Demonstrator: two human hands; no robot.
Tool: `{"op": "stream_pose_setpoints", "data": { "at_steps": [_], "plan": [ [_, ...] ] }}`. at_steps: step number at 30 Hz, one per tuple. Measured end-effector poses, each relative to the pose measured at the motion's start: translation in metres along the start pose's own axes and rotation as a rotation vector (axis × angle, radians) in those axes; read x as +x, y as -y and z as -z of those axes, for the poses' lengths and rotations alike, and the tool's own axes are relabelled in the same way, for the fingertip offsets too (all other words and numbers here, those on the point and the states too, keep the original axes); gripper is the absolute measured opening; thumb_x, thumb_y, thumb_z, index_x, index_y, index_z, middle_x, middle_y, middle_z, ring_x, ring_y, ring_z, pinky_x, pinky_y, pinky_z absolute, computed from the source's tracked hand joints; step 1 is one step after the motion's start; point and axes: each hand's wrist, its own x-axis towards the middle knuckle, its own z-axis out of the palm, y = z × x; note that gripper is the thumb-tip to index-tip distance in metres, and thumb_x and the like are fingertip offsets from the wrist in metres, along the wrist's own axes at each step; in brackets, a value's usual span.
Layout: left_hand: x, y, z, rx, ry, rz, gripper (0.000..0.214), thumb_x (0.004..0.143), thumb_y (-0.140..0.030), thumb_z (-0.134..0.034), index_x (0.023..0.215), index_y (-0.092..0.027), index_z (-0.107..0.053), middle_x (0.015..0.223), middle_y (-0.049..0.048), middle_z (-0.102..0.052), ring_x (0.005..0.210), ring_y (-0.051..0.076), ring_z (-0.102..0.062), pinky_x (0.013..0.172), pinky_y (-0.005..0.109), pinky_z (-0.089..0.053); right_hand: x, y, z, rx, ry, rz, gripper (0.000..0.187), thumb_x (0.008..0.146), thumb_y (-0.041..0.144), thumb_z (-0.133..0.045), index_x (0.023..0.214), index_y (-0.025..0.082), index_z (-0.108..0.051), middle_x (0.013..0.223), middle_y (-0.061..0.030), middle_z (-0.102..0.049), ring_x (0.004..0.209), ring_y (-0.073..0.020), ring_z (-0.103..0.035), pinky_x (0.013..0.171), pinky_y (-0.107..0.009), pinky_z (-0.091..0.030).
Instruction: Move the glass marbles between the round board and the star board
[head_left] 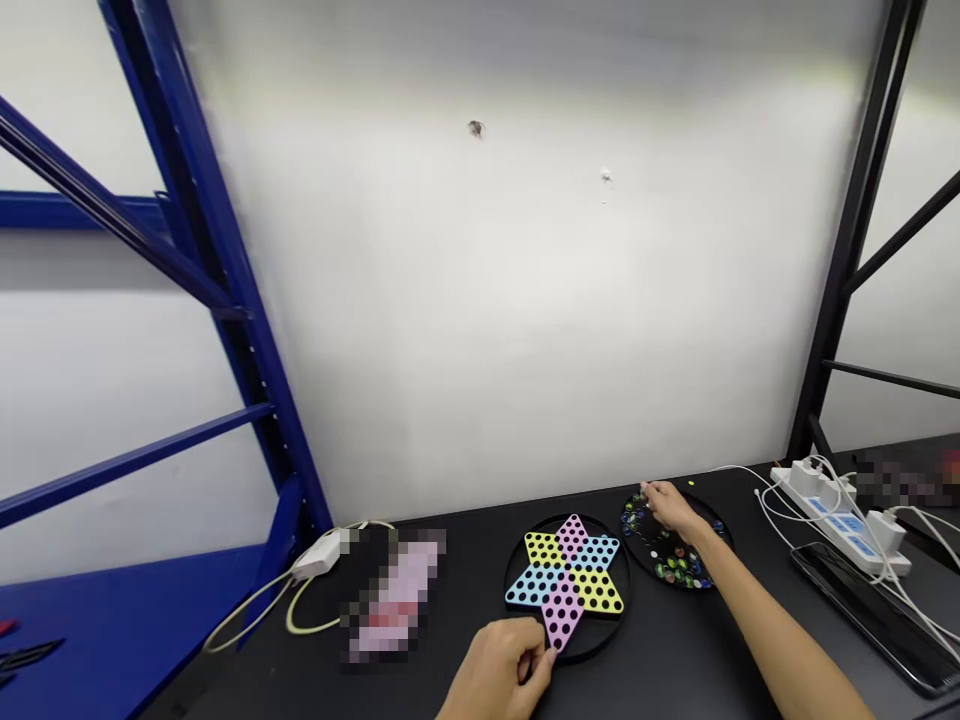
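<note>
A round black Chinese checkers board [568, 585] with a star of yellow, pink and blue points lies on the black table [675, 660]. My left hand [504, 672] rests at the board's near edge, its fingers curled and pinched by the lower pink point. Whether the fingers hold anything I cannot make out. To the right of the board sits a round black tray [675, 545] filled with several coloured marbles. My right hand [670, 510] reaches into the far side of that tray, fingers bent down among the marbles.
A white power strip [840, 515] with plugs and white cables sits at the right. A dark flat device [870, 615] lies in front of it. A white adapter [319, 558] with a cable lies at the left. Blue shelving [225, 300] stands at the left, a black frame [855, 230] at the right.
</note>
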Motion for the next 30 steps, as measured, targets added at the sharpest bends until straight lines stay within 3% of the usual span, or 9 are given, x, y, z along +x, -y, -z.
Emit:
{"op": "stream_pose_setpoints", "data": {
  "at_steps": [2,4,7,10,14,20,23,26,30],
  "plan": [
    [0.001,0.000,0.000,0.008,0.000,-0.002,0.029,0.086,-0.029,-0.048,0.059,-0.020,-0.039,0.059,-0.0023,-0.051,0.055,0.011,-0.043,0.056,0.026,-0.026,-0.006,-0.001,0.010,0.170,-0.006,0.007,0.045,0.092,0.059,-0.022,0.085,0.022,-0.048,0.059,0.0076,-0.033,0.042,-0.0098,-0.027,0.043,-0.024,-0.028],
    [0.001,0.001,-0.001,0.009,-0.005,-0.007,0.029,0.085,-0.030,-0.048,0.059,-0.020,-0.039,0.058,-0.0025,-0.050,0.055,0.011,-0.042,0.056,0.026,-0.026,-0.013,-0.002,0.021,0.454,-0.005,0.025,0.041,0.091,0.059,-0.028,0.085,0.023,-0.047,0.060,0.0088,-0.028,0.041,-0.0081,-0.018,0.039,-0.022,-0.023],
    [0.002,0.003,-0.003,0.009,-0.004,-0.008,0.030,0.086,-0.030,-0.047,0.060,-0.020,-0.037,0.059,-0.0027,-0.050,0.055,0.011,-0.041,0.056,0.026,-0.026,-0.023,0.000,0.033,0.990,0.022,0.008,0.033,0.087,0.054,-0.045,0.078,0.022,-0.048,0.059,0.0070,-0.033,0.040,-0.0069,-0.019,0.035,-0.020,-0.019],
    [0.002,0.003,-0.003,0.019,0.003,-0.004,0.031,0.087,-0.031,-0.045,0.060,-0.020,-0.034,0.059,-0.0028,-0.049,0.055,0.011,-0.040,0.057,0.026,-0.026,-0.032,0.004,0.036,1.220,0.033,-0.067,0.034,0.088,0.052,-0.045,0.076,0.021,-0.051,0.061,0.0017,-0.043,0.041,-0.0082,-0.030,0.032,-0.018,-0.020],
    [0.002,0.000,-0.001,0.045,0.002,-0.005,0.032,0.087,-0.032,-0.045,0.060,-0.020,-0.033,0.058,-0.0030,-0.047,0.055,0.011,-0.038,0.057,0.026,-0.026,-0.039,0.011,0.029,1.255,0.057,-0.106,0.045,0.091,0.059,-0.041,0.076,0.019,-0.055,0.064,-0.0024,-0.050,0.044,-0.0092,-0.038,0.032,-0.017,-0.022],
    [0.003,-0.004,0.002,0.041,0.010,0.004,0.031,0.087,-0.031,-0.045,0.060,-0.020,-0.035,0.058,-0.0028,-0.048,0.055,0.011,-0.039,0.056,0.026,-0.026,-0.047,0.035,0.003,1.301,0.151,-0.117,0.046,0.089,0.061,-0.047,0.071,0.019,-0.054,0.059,-0.0005,-0.051,0.041,-0.0070,-0.037,0.033,-0.016,-0.019],
    [0.004,-0.005,0.002,0.037,0.014,-0.003,0.031,0.087,-0.031,-0.045,0.060,-0.020,-0.037,0.058,-0.0030,-0.048,0.055,0.011,-0.040,0.057,0.025,-0.027,-0.055,0.050,-0.022,1.317,0.152,-0.126,0.045,0.085,0.056,-0.056,0.061,0.021,-0.045,0.047,0.0058,-0.040,0.037,-0.0059,-0.029,0.034,-0.017,-0.017],
    [0.003,-0.005,0.001,0.035,0.015,-0.009,0.031,0.087,-0.030,-0.045,0.060,-0.020,-0.037,0.058,-0.0034,-0.048,0.055,0.010,-0.040,0.057,0.025,-0.027,-0.063,0.059,-0.052,1.216,0.102,-0.082,0.052,0.079,0.052,-0.066,0.055,0.023,-0.031,0.041,0.0109,-0.023,0.036,-0.0053,-0.022,0.036,-0.020,-0.014],
    [0.002,-0.003,-0.001,0.025,0.015,-0.013,0.030,0.088,-0.030,-0.045,0.060,-0.020,-0.038,0.059,-0.0034,-0.049,0.056,0.010,-0.041,0.058,0.025,-0.027,-0.069,0.060,-0.082,0.889,0.029,0.036,0.057,0.081,0.060,-0.060,0.053,0.024,-0.026,0.043,0.0102,-0.021,0.039,-0.0059,-0.021,0.040,-0.023,-0.014]
  ]
}}
